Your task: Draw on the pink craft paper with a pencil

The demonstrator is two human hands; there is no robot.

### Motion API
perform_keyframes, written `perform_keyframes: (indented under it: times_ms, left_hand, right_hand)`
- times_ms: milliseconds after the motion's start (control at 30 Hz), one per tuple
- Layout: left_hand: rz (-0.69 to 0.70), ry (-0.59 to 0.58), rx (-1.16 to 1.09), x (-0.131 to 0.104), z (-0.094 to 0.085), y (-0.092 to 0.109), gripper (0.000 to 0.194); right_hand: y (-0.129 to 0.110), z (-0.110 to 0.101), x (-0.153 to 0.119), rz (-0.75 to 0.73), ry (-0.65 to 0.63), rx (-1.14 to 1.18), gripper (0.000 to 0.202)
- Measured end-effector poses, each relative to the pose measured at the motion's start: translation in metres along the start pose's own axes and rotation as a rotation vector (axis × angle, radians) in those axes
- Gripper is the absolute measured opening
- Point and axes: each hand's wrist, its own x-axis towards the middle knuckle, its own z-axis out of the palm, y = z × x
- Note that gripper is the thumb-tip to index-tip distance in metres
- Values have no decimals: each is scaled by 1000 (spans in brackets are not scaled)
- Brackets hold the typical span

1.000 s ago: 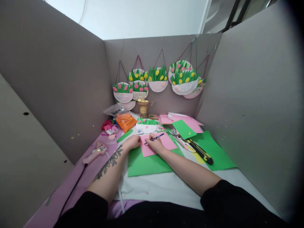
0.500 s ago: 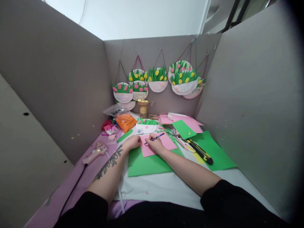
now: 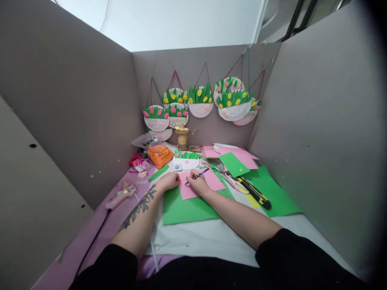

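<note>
My right hand [image 3: 197, 183] holds a dark patterned pencil [image 3: 201, 174], its tip down on a pink sheet of paper [image 3: 215, 183]. My left hand [image 3: 169, 181] rests closed at the left edge of that sheet; whether its fingers grip anything is hidden. Beneath the pink sheet lies a larger green sheet [image 3: 184, 211]. Just beyond it are a small white card with a blue mark [image 3: 177, 167] and a white half plate with green paper grass and pink flowers [image 3: 189, 163].
Left: a pink glue gun [image 3: 121, 198] with its black cord, and an orange bag [image 3: 160, 155]. Right: scissors [image 3: 240, 187], a yellow-black cutter [image 3: 255, 193] and green paper [image 3: 278, 197]. Behind stands a brown pot [image 3: 182, 139]; decorated half plates [image 3: 201, 109] hang on the grey back panel.
My right hand and the pencil have shifted very slightly to the right on the pink sheet. My left hand stays in place.
</note>
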Motion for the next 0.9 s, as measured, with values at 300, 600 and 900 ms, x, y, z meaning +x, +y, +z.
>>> perform_keyframes:
  times_ms: [300,600,900]
  left_hand:
    - [19,13,0,0,2,-1,19]
    - [6,9,4,1,2,-1,18]
    - [-14,6,-4,3,3,-3,18]
  right_hand:
    - [0,1,1,-19,-1,-30,17]
    - [4,2,2,-16,10,3,16]
    - [-4,0,0,34,14,62,15]
